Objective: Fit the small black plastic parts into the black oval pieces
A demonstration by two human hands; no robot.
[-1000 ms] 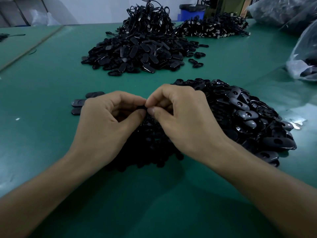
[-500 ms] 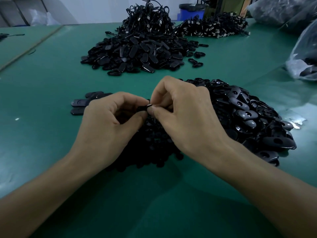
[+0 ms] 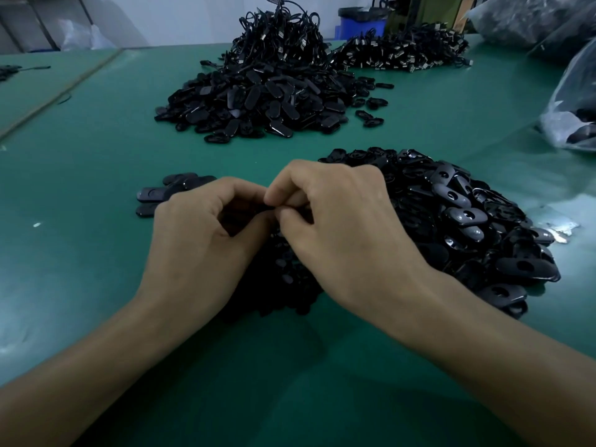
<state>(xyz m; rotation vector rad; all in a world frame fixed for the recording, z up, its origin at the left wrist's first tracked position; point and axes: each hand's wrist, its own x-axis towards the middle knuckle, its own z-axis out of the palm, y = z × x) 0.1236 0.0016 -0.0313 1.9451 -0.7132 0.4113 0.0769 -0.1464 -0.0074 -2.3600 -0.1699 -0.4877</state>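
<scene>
Glossy black oval pieces (image 3: 467, 227), each with a round hole, lie heaped at the right of the green worktop (image 3: 96, 253). Small black plastic parts (image 3: 290, 285) form a darker pile touching that heap. 1 black piece (image 3: 258, 208), mostly hidden, is pinched between the left hand (image 3: 200, 246) and the right hand (image 3: 348, 227).

Assembly workshop: green table (image 3: 96, 253) heaped with black oval pieces (image 3: 258, 101), cable bundles (image 3: 403, 54) at its far end, bagged parts (image 3: 571, 124) at its right.

The single head-worn camera looked forward and down from close behind the left hand (image 3: 200, 240) and right hand (image 3: 348, 233), the green table (image 3: 96, 285) receding beyond them.
</scene>
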